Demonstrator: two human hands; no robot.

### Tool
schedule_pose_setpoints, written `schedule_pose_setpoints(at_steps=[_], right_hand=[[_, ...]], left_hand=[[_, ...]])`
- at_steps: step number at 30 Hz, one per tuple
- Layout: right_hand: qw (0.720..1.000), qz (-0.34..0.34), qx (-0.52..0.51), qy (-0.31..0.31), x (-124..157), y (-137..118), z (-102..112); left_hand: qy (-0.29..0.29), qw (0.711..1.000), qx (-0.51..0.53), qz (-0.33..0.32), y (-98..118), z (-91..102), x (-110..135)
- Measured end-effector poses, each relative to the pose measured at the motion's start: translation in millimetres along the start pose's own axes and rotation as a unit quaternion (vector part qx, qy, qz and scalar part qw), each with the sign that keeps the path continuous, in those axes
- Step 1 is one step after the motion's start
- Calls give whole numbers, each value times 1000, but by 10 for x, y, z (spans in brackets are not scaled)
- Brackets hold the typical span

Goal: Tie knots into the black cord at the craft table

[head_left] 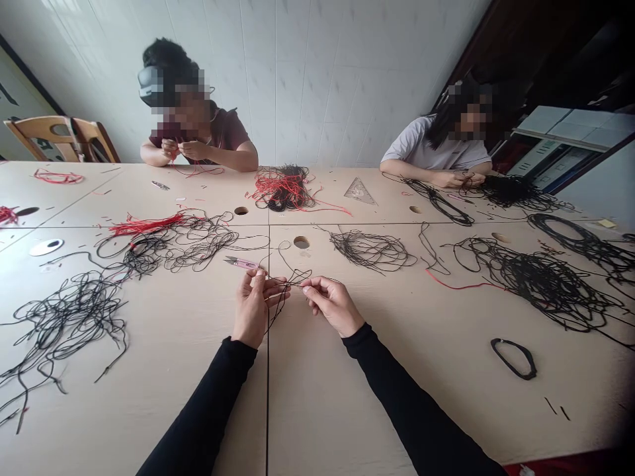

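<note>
Nearest are two black sleeves, and the left hand and right hand pinch narrowly a thin black cord, lifting it above the pale wooden table near its central seam. Pink-handled thread snips lie just beyond the left hand, within easy reach.

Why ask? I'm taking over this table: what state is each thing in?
Left hand: pinching black cord
Right hand: pinching the same cord
Black cord: hanging loosely between the hands
Snips: lying on the table, untouched
Large cord pile: loose, tangled
Cord loop: coiled, lying apart
Red cord bundle: gathered, tangled with black cord
Set square: lying flat
</note>
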State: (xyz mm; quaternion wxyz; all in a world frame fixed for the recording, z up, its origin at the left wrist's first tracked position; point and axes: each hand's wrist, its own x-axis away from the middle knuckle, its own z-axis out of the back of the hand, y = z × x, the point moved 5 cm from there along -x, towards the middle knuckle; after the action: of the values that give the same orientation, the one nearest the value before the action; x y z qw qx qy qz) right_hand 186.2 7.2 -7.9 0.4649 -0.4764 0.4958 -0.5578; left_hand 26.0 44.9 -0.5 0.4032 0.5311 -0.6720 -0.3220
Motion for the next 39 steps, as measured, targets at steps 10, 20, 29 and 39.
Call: schedule_pose_setpoints(at_steps=[10, 20, 29, 39], right_hand=[[999, 36, 31, -5, 20, -49, -76], [993, 105, 45, 19, 19, -125, -24], [995, 94, 37, 26, 19, -109, -9], [996, 81, 21, 19, 2, -80, -37]], left_hand=[[3, 1000, 22, -4, -10, -22, 21], [-101, 989, 12, 107, -146, -158, 74], [-104, 992, -30, 63, -95, -181, 120], [-98, 991, -39, 82, -98, -190, 129]])
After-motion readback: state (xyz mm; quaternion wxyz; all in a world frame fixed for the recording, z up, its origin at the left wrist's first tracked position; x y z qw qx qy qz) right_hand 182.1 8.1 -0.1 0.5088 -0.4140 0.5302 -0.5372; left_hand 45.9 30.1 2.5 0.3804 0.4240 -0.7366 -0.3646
